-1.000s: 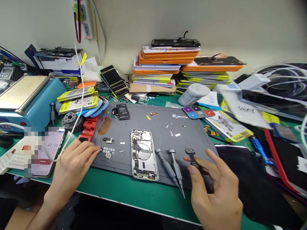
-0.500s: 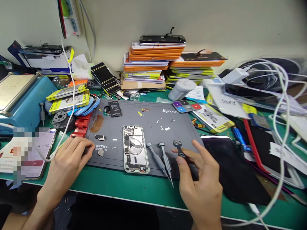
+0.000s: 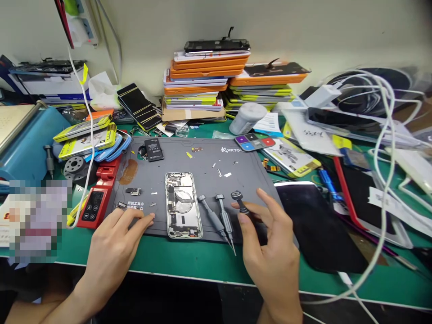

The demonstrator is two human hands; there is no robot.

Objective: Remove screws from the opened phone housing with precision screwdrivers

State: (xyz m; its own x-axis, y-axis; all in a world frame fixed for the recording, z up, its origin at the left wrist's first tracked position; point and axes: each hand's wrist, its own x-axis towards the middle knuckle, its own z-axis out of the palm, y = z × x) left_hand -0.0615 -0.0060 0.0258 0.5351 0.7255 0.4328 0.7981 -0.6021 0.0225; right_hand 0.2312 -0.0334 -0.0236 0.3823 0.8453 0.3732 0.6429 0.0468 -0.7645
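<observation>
Head view shows the right hand raised, fingers clamped on a screwdriver, left hand palm-down, grip indeterminable, with bare tabletop between.

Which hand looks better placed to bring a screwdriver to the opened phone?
Right, most likely. The right hand holds a dark screwdriver, right of the opened phone, though its tip is hidden. The left hand is at the mat's left side, with no screwdriver visible in it.
</observation>
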